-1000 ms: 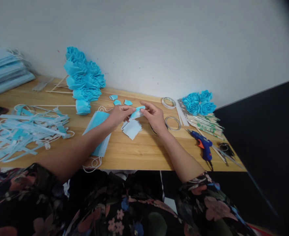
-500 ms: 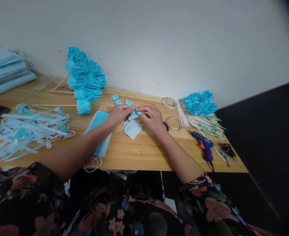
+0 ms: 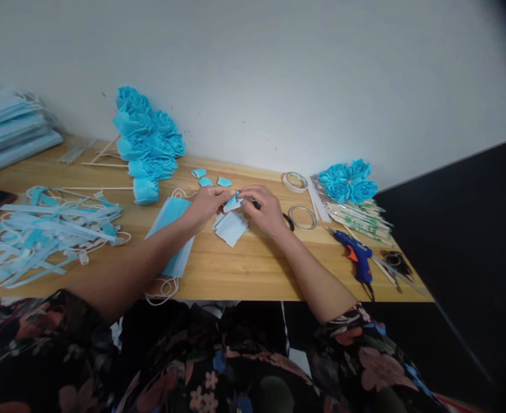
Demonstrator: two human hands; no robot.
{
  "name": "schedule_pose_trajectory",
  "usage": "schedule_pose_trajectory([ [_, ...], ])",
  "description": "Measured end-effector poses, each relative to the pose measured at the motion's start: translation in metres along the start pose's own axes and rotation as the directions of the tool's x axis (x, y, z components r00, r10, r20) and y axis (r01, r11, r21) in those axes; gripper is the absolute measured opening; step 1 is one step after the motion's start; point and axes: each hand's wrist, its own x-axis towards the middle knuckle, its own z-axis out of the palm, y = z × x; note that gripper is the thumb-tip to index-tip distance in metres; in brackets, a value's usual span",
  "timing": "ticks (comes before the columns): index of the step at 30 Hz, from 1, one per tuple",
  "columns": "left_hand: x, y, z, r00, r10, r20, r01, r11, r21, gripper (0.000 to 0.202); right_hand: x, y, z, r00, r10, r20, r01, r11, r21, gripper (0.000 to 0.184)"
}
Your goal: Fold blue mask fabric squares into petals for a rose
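Between my two hands is a small blue and white piece of mask fabric (image 3: 232, 203), bent at its upper edge. My left hand (image 3: 208, 205) pinches its left side, fingers closed. On its other side, my right hand (image 3: 265, 207) grips it with thumb and fingers; a dark object, partly hidden, shows by that hand. Just below lies a small stack of pale cut squares (image 3: 232, 228). Behind the hands are several blue folded pieces (image 3: 224, 182). A blue face mask (image 3: 173, 221) lies flat under my left forearm.
Blue fabric flowers (image 3: 147, 137) on sticks stand back left, with more blue flowers (image 3: 349, 180) back right. Cut mask strips and ear loops (image 3: 50, 229) are heaped at left. Right are tape rolls (image 3: 303, 218), wrapped sticks (image 3: 360, 217) and a glue gun (image 3: 358, 255). Stacked masks (image 3: 12, 132) sit far left.
The held fabric piece has turned slightly, and its upper edge looks more curled under my fingers. Both hands stay in nearly the same place. The whole view has shifted a little.
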Motion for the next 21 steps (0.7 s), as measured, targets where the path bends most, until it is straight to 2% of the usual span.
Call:
schedule_pose_trajectory([
  [6, 0.0, 0.004, 0.003, 0.998, -0.028, -0.056, 0.026, 0.999, -0.021, 0.023, 0.001, -0.007, -0.002, 1.0, 0.009, 0.03, -0.011, 0.999, 0.053, 0.014],
  [8, -0.001, 0.005, 0.004, 0.997, -0.022, -0.069, 0.02, 0.999, -0.027, 0.024, 0.001, -0.01, -0.004, 0.996, 0.074, 0.059, -0.08, 0.99, 0.118, 0.018],
  [10, -0.001, 0.006, 0.004, 0.997, -0.001, -0.075, 0.0, 1.0, -0.017, 0.026, 0.0, -0.012, -0.005, 0.977, 0.203, 0.059, -0.211, 0.957, 0.201, 0.023],
  [13, -0.002, 0.006, 0.004, 0.996, 0.044, -0.074, -0.042, 0.999, 0.019, 0.03, 0.0, -0.012, -0.003, 0.923, 0.378, 0.069, -0.376, 0.85, 0.369, 0.036],
  [16, -0.003, 0.006, 0.004, 0.995, 0.071, -0.072, -0.069, 0.997, 0.041, 0.03, 0.0, -0.012, 0.0, 0.885, 0.43, 0.179, -0.462, 0.756, 0.464, 0.046],
  [18, -0.003, 0.006, 0.005, 0.995, 0.072, -0.069, -0.069, 0.997, 0.044, 0.029, 0.0, -0.013, 0.001, 0.87, 0.438, 0.228, -0.493, 0.747, 0.447, 0.044],
  [21, -0.003, 0.007, 0.006, 0.996, 0.062, -0.068, -0.059, 0.997, 0.046, 0.024, 0.0, -0.012, 0.001, 0.87, 0.455, 0.188, -0.49, 0.766, 0.416, 0.039],
])
